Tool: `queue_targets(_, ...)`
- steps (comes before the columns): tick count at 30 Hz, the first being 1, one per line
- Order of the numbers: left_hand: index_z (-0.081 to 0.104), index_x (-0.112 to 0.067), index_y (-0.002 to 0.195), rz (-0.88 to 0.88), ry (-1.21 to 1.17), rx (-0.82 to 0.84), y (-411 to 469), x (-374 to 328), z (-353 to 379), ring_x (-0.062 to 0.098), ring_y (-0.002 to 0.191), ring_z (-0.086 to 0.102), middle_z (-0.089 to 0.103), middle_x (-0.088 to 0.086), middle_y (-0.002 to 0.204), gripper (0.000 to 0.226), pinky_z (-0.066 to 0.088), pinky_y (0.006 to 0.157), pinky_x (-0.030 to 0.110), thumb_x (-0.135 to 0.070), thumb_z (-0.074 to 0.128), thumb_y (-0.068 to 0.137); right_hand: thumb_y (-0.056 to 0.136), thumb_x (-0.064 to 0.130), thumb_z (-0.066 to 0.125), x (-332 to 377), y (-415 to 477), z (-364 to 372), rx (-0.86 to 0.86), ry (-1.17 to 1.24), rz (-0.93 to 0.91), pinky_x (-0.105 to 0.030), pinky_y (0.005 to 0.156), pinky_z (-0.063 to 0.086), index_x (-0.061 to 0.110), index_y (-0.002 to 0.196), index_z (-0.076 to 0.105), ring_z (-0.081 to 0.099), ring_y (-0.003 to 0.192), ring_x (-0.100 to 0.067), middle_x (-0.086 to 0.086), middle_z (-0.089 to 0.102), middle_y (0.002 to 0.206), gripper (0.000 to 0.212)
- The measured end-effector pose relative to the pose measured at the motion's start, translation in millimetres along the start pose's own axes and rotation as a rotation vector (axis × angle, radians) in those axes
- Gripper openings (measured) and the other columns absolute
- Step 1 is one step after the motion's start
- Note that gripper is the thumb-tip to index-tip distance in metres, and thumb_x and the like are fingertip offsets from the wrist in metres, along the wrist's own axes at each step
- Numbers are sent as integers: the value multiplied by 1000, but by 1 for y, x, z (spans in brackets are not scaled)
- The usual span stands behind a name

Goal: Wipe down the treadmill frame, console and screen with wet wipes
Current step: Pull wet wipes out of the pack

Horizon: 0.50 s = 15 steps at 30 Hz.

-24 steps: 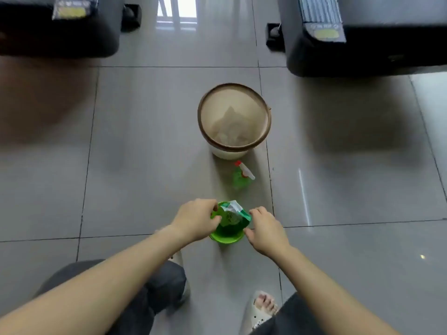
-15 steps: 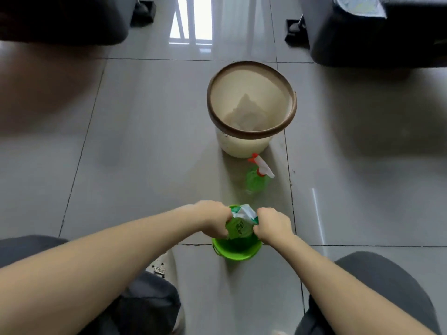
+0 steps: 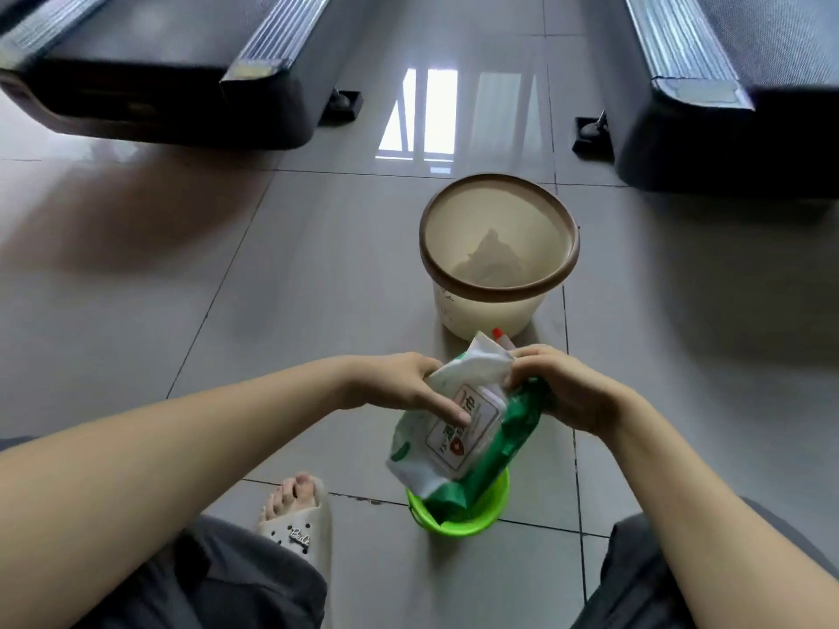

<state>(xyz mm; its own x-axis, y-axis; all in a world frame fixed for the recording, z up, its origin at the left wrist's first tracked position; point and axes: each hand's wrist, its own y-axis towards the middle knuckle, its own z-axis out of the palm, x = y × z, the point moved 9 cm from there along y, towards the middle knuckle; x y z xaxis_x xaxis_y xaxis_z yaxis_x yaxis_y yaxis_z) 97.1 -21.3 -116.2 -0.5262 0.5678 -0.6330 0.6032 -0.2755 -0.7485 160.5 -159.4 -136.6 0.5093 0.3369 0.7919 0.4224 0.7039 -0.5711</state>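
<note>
I hold a green and white pack of wet wipes (image 3: 458, 440) above a small green bowl (image 3: 458, 515) on the floor. My left hand (image 3: 404, 385) grips the pack's left side, thumb on its labelled lid. My right hand (image 3: 563, 388) pinches the pack's upper right edge. The rear ends of two dark treadmills lie ahead, one at the top left (image 3: 172, 88) and one at the top right (image 3: 726, 97). No console or screen is in view.
A beige waste bin (image 3: 499, 238) with a brown rim stands just beyond my hands, crumpled wipes inside. The red tip of a spray bottle (image 3: 498, 333) pokes out behind the pack. My sandalled foot (image 3: 295, 515) and grey-trousered knees frame the bowl on the grey floor tiles.
The wipes pack has come up out of the green bowl in both hands. My view has tilted up and the treadmill ends now show more fully.
</note>
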Motion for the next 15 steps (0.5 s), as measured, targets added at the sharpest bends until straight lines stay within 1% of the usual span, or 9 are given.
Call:
queue_targets(2, 68, -10, 124, 61, -168, -10, -9, -18, -6, 23, 108, 73, 76, 5, 115, 41, 57, 96, 36, -35, 75, 92, 82, 11, 59, 14, -3, -8, -51, 228, -85, -25, 61, 53, -7, 117, 62, 61, 74, -23, -20, 58, 96, 40)
queue_targets(3, 68, -7, 123, 80, -240, -52, -13, -23, -13, 26, 107, 73, 76, 8, 115, 41, 58, 95, 38, -33, 73, 92, 87, 13, 59, 18, -2, -11, -96, 354, -109, -26, 62, 55, -7, 122, 61, 64, 75, -22, -18, 62, 95, 40)
queue_targets(5, 70, -6, 120, 106, -362, -175, -19, -29, -25, 30, 104, 74, 77, 12, 112, 42, 59, 94, 43, -33, 75, 89, 93, 27, 59, 23, -7, -11, -156, 542, -168, -29, 67, 57, 3, 125, 64, 69, 77, -21, -10, 70, 95, 40)
queue_targets(7, 72, -4, 114, 124, -488, -285, -22, -33, -33, 31, 100, 75, 78, 13, 107, 45, 59, 94, 45, -35, 79, 82, 91, 44, 61, 26, -12, -3, -180, 568, -197, -35, 76, 56, 9, 127, 67, 71, 86, -24, -10, 74, 103, 51)
queue_targets(9, 74, -4, 107, 118, -539, -381, -19, -38, -38, 27, 88, 77, 79, 12, 100, 41, 63, 83, 39, -39, 77, 85, 87, 48, 62, 23, -14, 9, -214, 560, -179, -42, 88, 57, 13, 123, 70, 72, 100, -28, -11, 75, 113, 51)
queue_targets(11, 75, -7, 100, 65, -454, -472, -11, -41, -45, 21, 76, 76, 79, 9, 93, 44, 62, 67, 32, -50, 67, 93, 86, 43, 63, 21, -11, 15, -240, 597, -171, -46, 96, 56, 12, 123, 70, 71, 110, -31, -14, 74, 119, 49)
queue_targets(13, 75, -8, 97, 30, -297, -560, -2, -43, -57, 26, 80, 75, 78, 8, 92, 56, 62, 74, 40, -61, 55, 97, 86, 37, 64, 20, -7, 9, -271, 645, -182, -43, 92, 59, 8, 125, 68, 71, 109, -31, -15, 73, 120, 49)
queue_targets(14, 74, -10, 95, 36, -176, -623, 0, -46, -65, 28, 83, 74, 77, 8, 91, 58, 61, 78, 45, -63, 51, 98, 87, 34, 64, 22, -7, 3, -288, 650, -189, -42, 90, 60, 6, 126, 67, 71, 108, -31, -16, 73, 119, 48)
queue_targets(15, 70, -12, 95, 55, -17, -712, -2, -50, -75, 27, 83, 71, 74, 4, 89, 54, 59, 76, 46, -62, 50, 99, 91, 30, 63, 23, -6, -5, -316, 640, -194, -41, 87, 61, 5, 126, 67, 72, 106, -30, -16, 74, 118, 43)
